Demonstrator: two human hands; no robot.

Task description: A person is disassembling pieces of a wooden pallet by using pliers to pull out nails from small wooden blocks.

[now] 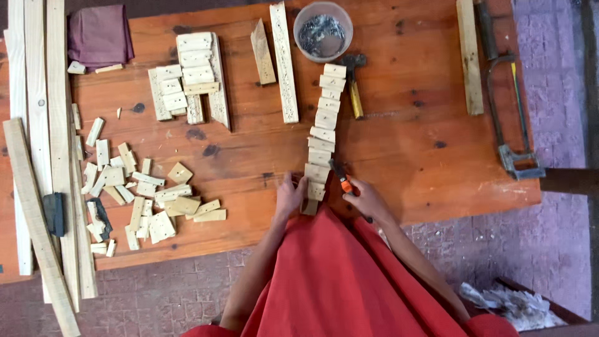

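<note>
Left hand (pixel 289 196) steadies block row (pixel 321 134) — right hand (pixel 367 201) grips pliers (pixel 342 177).

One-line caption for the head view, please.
Left hand steadies a row of wooden blocks on the table; right hand holds an orange-handled tool.

Soft even daylight, slight blur
</note>
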